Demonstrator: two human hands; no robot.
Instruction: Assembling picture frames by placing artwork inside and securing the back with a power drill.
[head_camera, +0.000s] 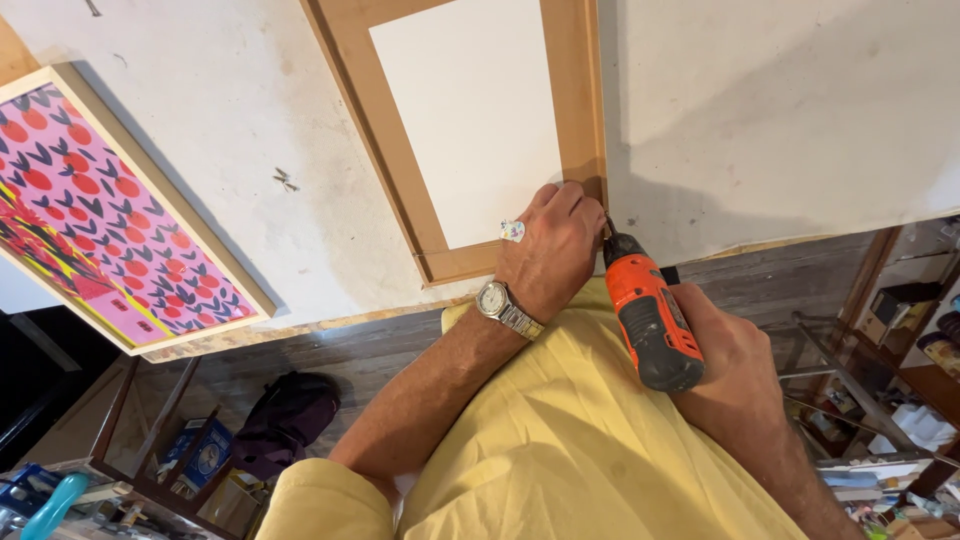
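A white, scuffed table (250, 120) carried the things. A wooden picture frame (400, 150) with a white backing board (470, 110) lay flat on it. Well apart, near one edge, lay a framed print (100, 200) of red fruit and dark leaves on pink. Small dark marks dotted the bare surface between them.

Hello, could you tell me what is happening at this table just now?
A person in a yellow shirt works on a wooden picture frame lying on a white table. The left hand presses down on the frame's near corner, while the right hand holds an orange cordless drill with its tip at that corner. A framed pink patterned picture lies to the left.
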